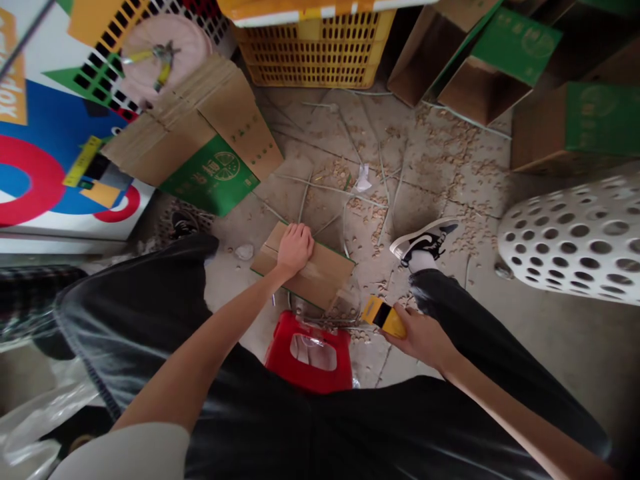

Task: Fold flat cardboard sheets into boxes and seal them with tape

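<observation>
My left hand (pixel 295 248) rests with curled fingers on top of a small brown cardboard box (pixel 320 277) that stands on the floor between my legs. My right hand (pixel 423 337) is closed around a yellow and black tool (pixel 384 316), apparently a tape dispenser, held just to the right of the box. A strip of clear tape runs across the box top. A red plastic stool (pixel 310 353) shows beneath me, below the box.
Flattened brown and green cartons (pixel 200 133) lie at the left, more cartons (pixel 500 60) at the back right. A yellow crate (pixel 315 53) stands at the back. A white perforated basket (pixel 575 233) is at the right. The floor is littered with scraps and straps.
</observation>
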The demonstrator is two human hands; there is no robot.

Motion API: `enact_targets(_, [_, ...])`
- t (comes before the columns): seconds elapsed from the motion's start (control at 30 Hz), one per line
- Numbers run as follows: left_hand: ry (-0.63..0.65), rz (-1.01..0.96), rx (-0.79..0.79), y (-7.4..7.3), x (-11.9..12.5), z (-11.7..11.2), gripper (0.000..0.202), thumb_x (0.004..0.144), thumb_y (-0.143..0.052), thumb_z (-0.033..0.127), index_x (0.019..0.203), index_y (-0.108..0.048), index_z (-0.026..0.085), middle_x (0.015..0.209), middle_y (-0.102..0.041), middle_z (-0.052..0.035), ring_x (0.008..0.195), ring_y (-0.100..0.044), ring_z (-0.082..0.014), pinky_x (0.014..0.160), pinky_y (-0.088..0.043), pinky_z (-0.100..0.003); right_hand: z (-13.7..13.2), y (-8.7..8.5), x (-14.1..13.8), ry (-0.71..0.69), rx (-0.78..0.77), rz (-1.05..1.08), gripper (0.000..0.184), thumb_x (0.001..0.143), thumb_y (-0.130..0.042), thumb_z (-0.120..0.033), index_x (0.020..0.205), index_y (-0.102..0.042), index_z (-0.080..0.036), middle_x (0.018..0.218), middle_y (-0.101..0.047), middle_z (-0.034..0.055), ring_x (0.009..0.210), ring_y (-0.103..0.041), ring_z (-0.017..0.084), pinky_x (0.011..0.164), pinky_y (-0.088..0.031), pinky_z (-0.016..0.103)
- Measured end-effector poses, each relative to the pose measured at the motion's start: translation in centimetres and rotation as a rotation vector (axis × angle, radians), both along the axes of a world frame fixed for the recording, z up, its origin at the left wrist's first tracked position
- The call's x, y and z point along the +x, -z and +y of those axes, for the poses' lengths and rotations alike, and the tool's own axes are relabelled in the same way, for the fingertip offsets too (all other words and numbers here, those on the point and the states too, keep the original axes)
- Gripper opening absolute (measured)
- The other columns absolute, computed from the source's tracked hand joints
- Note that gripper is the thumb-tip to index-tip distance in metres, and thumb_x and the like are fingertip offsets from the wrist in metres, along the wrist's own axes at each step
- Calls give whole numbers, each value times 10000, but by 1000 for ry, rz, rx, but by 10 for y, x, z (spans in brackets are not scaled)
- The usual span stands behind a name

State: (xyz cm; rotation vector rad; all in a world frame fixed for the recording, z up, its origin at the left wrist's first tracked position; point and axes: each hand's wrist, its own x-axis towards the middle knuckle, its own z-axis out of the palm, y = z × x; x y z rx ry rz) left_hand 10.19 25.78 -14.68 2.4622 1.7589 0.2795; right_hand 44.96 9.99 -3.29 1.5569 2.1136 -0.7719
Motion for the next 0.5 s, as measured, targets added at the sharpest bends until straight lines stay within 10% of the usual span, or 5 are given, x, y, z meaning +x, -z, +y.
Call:
enact_targets(0.13, [-10,-7,-11,1,0,-1,274,1071,-397,228,1045,-663,169,1056,-683,-165,1097,-632,-348,1056,-458,-498,-16,46,3,38,-28,-119,566,982,-651,-576,1384,-553,-190,1007,-760,175,902,-775,348,747,-489,357])
enact_targets(0.27, [-16,1,-24,1,0,-2,244,1057,-416,225,1034,-652,171,1052,-685,-163,1085,-637,-345,1052,-466,-500,12,80,-62,102,-114,-113,554,990,-646,-524,1385,-553,-146,1077,-762,223,1066,-757,371,846,-526,385])
enact_targets(0.5, [-11,38,-8,-2,0,-1,260,1054,-400,217,1045,-652,154,1075,-684,-178,1091,-639,-357,1050,-468,-510,77,88,-133,172,-220,-99,351,994,-592,-255,1280,-677,-70,1137,-771,252,1088,-768,340,826,-542,349])
